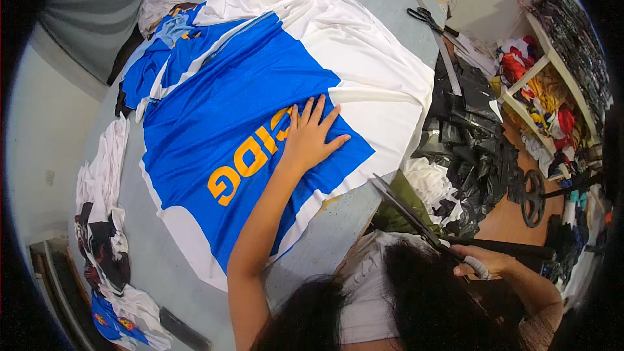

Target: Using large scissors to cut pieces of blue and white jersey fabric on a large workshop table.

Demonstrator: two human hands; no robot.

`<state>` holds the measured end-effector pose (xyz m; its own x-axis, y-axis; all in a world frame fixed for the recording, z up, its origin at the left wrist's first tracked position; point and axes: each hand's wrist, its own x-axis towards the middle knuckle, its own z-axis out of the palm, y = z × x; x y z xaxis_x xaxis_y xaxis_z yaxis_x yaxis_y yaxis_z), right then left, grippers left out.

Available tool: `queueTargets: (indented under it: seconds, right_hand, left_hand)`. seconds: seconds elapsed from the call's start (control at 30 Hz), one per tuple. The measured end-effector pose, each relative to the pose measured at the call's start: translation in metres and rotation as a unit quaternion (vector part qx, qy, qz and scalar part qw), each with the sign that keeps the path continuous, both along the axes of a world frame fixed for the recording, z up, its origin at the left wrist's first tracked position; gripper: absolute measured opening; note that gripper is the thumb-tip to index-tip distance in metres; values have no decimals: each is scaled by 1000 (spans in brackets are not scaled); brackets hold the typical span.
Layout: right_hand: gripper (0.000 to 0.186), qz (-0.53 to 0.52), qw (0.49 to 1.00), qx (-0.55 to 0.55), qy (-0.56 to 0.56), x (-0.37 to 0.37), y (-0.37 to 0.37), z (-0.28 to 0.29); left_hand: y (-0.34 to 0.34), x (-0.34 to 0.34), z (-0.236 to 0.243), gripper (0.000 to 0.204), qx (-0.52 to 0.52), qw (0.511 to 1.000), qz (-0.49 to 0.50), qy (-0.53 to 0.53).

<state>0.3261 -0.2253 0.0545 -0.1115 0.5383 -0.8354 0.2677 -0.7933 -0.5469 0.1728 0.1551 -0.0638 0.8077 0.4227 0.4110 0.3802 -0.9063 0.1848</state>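
Note:
A large piece of white fabric [374, 45] with a printed blue panel [224, 104] and orange lettering is spread over the grey table [318, 237]. My left hand [311, 138] lies flat on the blue panel, fingers spread, near its right edge. To the lower right, my right hand [486, 261] grips a pair of large scissors [416, 218] by the handles, which are partly wrapped in pale material. The blade tips point up and left, close to the fabric's lower right edge. Whether the blades touch the cloth I cannot tell.
Other scissors [426, 18] and a long metal ruler [450, 68] rest at the table's far right edge. Black plastic bags [465, 140] pile beside the table, near a wooden rack [546, 65] of colourful cloth. More garments [104, 188] lie along the left edge.

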Motion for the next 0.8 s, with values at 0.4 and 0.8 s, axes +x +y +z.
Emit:
queueTargets:
  seconds: [0.4,0.8]
  right_hand:
    - [48,15,994,99,-51,21,15,-60]
    - [86,12,998,59,-4,29,15,-50]
  left_hand:
    - [-53,-21,11,96,-67,996,-15,64]
    - [-66,-28,16,110,-95,991,-36,86]
